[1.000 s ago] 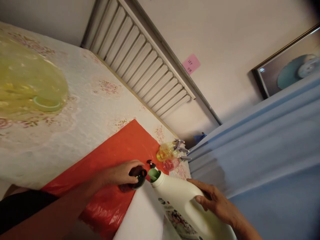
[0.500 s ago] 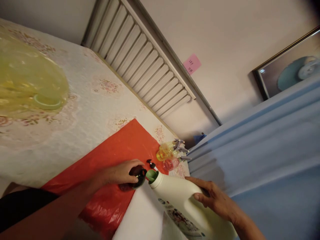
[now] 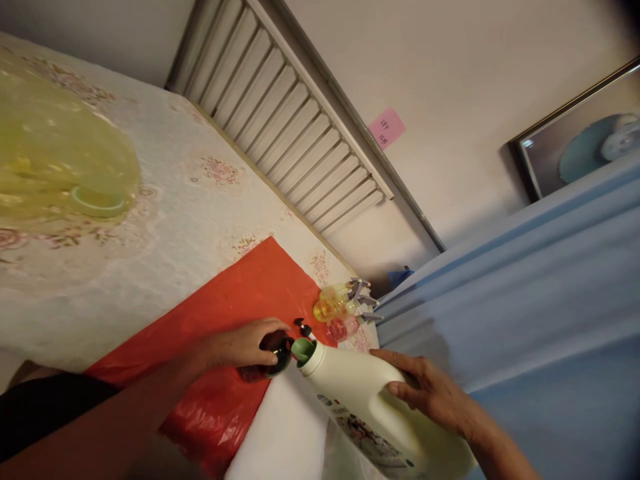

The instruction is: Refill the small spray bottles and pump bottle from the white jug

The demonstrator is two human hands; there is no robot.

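Observation:
My right hand [image 3: 430,397] grips a large white jug [image 3: 360,400] with a green spout, tilted so the spout nearly touches a small dark bottle [image 3: 278,351]. My left hand [image 3: 245,345] holds that small dark bottle upright on a red plastic sheet [image 3: 230,313]. A small black pump cap [image 3: 302,327] lies just beyond the bottle on the sheet.
Two small spray bottles, one yellow [image 3: 334,303] and one pink [image 3: 345,327], lie at the table's far corner. A yellow translucent bottle [image 3: 60,163] looms blurred at the left. The floral tablecloth [image 3: 190,193] covers the table. Blue fabric [image 3: 525,300] hangs at the right, a slatted panel [image 3: 295,127] behind.
The white jug has shifted slightly left and its green spout has come closer to the small dark bottle. My left hand has stayed in place.

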